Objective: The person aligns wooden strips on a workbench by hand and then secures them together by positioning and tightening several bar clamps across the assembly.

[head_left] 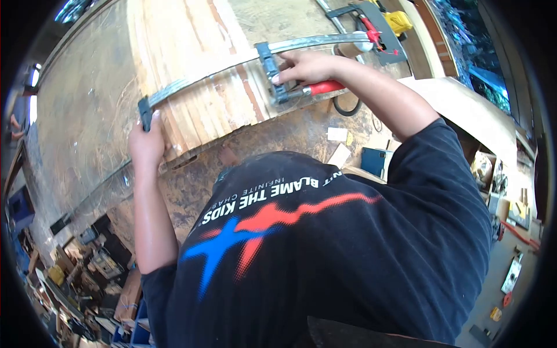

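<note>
Clamp [203, 75] spans the striped boards [206, 116] on the bench [87, 110], contact with them hard to tell; left hand [147, 138] closed round its fixed end, right hand [306, 67] with thumb and fingers pinching the sliding head, red handle [326, 87] near the wrist. Step in hand, likely: fitting clamp to boards' width; next move calls for ends squared, head slid snug, then handle turned
</note>
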Motion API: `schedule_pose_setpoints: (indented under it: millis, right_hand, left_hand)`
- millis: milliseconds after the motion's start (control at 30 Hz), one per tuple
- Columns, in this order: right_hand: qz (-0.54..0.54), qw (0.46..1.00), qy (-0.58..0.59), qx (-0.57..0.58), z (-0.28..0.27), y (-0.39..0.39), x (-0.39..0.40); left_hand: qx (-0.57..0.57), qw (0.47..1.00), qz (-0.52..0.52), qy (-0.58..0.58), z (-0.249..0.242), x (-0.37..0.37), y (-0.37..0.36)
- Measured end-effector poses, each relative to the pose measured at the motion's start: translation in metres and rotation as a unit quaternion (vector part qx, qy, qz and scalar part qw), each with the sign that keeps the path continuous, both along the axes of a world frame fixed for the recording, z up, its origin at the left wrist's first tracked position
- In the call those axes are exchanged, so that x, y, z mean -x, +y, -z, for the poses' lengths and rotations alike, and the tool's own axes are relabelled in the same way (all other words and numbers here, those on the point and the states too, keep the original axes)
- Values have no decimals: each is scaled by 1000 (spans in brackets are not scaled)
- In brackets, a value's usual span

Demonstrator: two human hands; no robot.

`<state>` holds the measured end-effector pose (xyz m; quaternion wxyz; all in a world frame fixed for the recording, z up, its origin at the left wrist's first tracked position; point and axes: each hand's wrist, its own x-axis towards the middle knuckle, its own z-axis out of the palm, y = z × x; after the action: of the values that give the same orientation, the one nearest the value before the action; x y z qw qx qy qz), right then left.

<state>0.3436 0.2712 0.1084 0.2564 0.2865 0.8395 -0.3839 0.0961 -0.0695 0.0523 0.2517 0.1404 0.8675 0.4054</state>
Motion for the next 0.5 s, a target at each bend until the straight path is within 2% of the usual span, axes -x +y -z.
schedule_pose_setpoints:
  millis: [67, 200, 300, 500]
  right_hand:
    - [-53, 993, 3, -108, -11, -9, -3]
    - [-72, 982, 8, -177, -21, -18, -4]
    - [-106, 965, -59, -232, -23, -24, 2]
    - [-102, 962, -13, -252, -9, -25, -5]
  left_hand:
    - [1, 1000, 16, 7, -1, -3, -1]
    - [2, 1000, -8, 22, -1, -11, -7]
    - [-7, 999, -23, 41, -7, -18, -10]
    - [-19, 999, -16, 43, -8, -13, -7]
